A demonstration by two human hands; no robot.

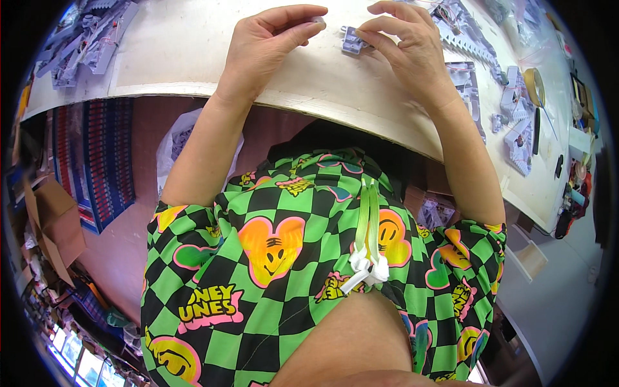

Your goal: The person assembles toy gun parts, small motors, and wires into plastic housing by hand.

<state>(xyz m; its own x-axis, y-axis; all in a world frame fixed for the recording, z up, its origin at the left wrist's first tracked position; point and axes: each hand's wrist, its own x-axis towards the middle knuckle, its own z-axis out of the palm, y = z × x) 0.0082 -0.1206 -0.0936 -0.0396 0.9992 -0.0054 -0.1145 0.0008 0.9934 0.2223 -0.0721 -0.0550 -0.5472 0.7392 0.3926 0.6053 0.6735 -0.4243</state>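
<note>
Over the pale worktable [174,51], my left hand [264,48] is closed in a pinch, with a small whitish piece [317,20] just showing between thumb and forefinger. To its right, my right hand [416,55] grips a small light-grey plastic part [351,40] between thumb and fingertip. That part has a little loop at its upper corner and some darker details too small to make out. A short gap separates the two hands, and the pieces do not touch.
Grey toothed plastic parts with thin red wires [97,45] are heaped at the table's far left. More grey parts [516,122] lie on the right, near a roll of tape [534,87]. A white plastic bag [174,145] and a cardboard box [55,219] stand below the table.
</note>
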